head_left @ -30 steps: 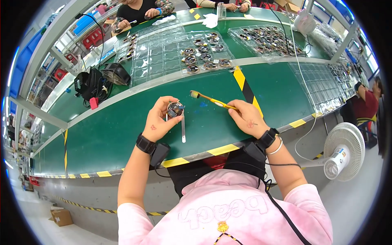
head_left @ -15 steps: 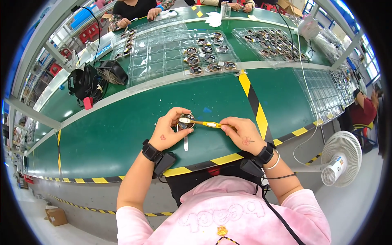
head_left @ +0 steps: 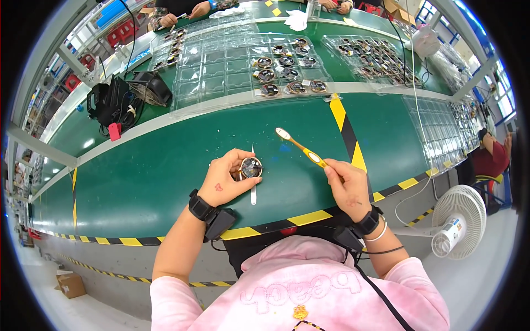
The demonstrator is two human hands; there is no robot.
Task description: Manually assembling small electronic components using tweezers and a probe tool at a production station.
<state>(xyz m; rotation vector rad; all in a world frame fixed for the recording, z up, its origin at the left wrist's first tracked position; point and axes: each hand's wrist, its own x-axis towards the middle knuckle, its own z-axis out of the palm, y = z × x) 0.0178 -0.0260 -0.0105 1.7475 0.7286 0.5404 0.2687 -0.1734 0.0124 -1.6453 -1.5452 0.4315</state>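
Between the thumb and fingers of my left hand is a small round dark component with a metallic rim, its inner face turned up. A thin white strip lies under it on the green table, partly hidden by the part and my fingers. My right hand grips a yellow and white toothbrush by its handle end. The brush's head points up and left, apart from the round part.
Beyond a raised ledge, a clear plastic tray holds several similar round parts. Another filled tray stands at the back right. A black device with a fan sits at left. A white fan stands at right. Co-workers' hands show at the far side.
The toothbrush has lifted off the round part and swung up and right with my right hand. My left hand still holds the part in nearly the same place.
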